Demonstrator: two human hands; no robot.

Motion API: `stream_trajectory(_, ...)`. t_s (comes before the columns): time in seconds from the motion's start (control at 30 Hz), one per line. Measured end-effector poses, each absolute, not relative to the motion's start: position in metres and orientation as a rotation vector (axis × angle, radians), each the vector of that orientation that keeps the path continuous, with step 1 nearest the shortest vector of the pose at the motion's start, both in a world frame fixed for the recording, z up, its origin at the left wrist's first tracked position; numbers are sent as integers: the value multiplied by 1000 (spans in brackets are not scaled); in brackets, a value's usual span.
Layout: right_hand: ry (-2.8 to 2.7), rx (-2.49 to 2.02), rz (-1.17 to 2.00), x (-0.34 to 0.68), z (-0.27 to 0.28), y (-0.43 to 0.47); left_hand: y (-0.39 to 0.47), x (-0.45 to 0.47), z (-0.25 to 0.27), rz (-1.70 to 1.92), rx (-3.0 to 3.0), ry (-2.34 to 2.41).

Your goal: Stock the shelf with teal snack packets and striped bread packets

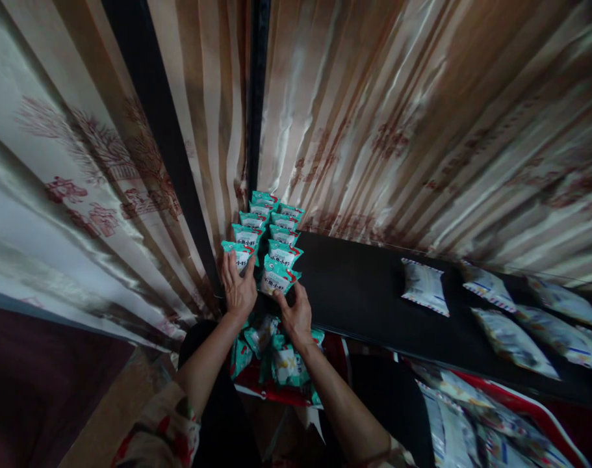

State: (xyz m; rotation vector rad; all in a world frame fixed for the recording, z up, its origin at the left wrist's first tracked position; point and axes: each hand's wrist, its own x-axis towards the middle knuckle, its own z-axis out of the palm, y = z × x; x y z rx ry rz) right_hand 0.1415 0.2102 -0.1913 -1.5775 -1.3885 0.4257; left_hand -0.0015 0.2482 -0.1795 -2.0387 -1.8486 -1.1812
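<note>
Teal-and-white snack packets (283, 235) stand in two rows, one behind another, at the left end of a black shelf. My left hand (240, 289) has its fingers and thumb around the front packet (237, 249) of the left row. With thumb and fingers, my right hand (296, 316) grips the lower right edge of the front packet (276, 278) in the right row. Below my wrists, a red basket (257, 392) holds more loose teal packets (284, 365), partly hidden by my forearms.
The black shelf (354, 279) runs off to the right, where several clear-and-white packets (425, 286) lie flat. A second red basket (534, 406) with similar packets sits at lower right. Patterned curtains (383, 117) hang behind, and a dark upright post (171, 130) stands at left.
</note>
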Motion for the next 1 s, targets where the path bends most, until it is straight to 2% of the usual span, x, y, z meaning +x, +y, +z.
stream_trajectory(0.43,-1405,-1617,471,130,-183,207,240,-15,-190,-1344,-2173,-1749)
stream_trajectory(0.63,-1381,-1632,461,129,-189,209,230,-13,-203,-1246,-2168,-1677)
stream_trajectory(0.83,-1409,-1528,423,136,-194,200,203,-2,-223,-1141,-2329,-1409)
stream_trajectory(1.0,-1448,-1495,529,141,-186,209,202,8,-228,-1108,-2344,-1438)
